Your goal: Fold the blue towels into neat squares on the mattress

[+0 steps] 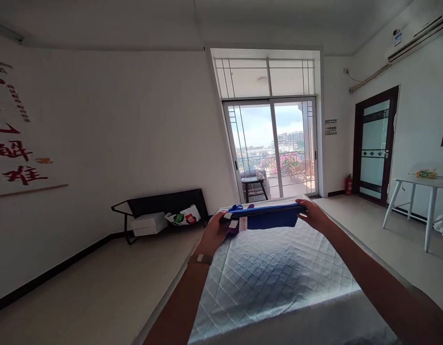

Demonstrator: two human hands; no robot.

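A folded piece of dark blue fabric is stretched level between my two hands, just above a quilted, silvery-white surface. White tags and a bit of purple show at its left end, and its exact kind is unclear. My left hand grips that end, with a band on the wrist. At the opposite end, my right hand pinches the upper corner between thumb and fingers. The quilted surface runs from below my arms toward the window and has slight creases.
Along the left wall stands a low black bench, with white boxes and a printed bag at it. A sliding glass door is ahead. On the right are a white table, a fire extinguisher and a dark-framed door.
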